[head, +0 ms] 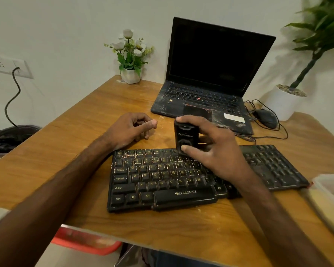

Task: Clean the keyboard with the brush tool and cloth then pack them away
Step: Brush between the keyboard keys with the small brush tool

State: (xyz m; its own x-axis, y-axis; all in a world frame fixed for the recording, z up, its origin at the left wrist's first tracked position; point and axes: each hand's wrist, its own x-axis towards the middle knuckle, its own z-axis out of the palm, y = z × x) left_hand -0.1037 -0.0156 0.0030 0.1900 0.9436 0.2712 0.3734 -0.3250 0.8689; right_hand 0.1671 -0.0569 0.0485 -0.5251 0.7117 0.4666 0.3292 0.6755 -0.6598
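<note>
A dusty black keyboard (pixel 162 180) lies across the wooden table (pixel 85 116) in front of me. My right hand (pixel 216 149) grips a small black brush tool (pixel 185 138) upright over the keyboard's top rows, forefinger on its top and thumb on its lower front. My left hand (pixel 132 129) rests on the table just behind the keyboard's left end, fingers loosely curled, holding nothing. No cloth shows plainly.
An open dusty laptop (pixel 210 78) sits behind the keyboard, with a black mouse (pixel 266 117) and cables to its right. A small flower pot (pixel 131 75) stands at the back. A pale container (pixel 332 195) is at the right edge, a large potted plant (pixel 285 102) beyond.
</note>
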